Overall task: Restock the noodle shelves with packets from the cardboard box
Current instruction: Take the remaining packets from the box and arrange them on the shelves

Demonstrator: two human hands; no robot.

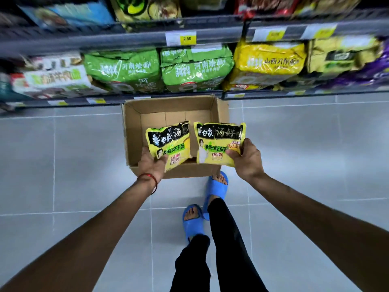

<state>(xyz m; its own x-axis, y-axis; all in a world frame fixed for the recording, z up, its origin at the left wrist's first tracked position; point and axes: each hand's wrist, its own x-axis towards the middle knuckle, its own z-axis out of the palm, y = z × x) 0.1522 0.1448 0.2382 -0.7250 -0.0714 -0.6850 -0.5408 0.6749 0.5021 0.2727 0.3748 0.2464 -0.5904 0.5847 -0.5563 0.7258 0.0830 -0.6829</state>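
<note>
left hand and right hand each grip a yellow packet over the cardboard box
the left packet is held by its near edge and the right packet by its near right corner, with a narrow gap between them. the box's far wall sits at the lower shelf edge, and open floor tiles lie to its left and right.

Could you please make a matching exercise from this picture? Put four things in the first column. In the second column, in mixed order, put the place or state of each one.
Column A
1. cardboard box
2. right hand
3. green packets
4. blue slippers

Column B
a. on a shelf
b. worn on the feet
c. open, on the floor tiles
d. grips a yellow packet

Pairs: 1-c, 2-d, 3-a, 4-b
</note>
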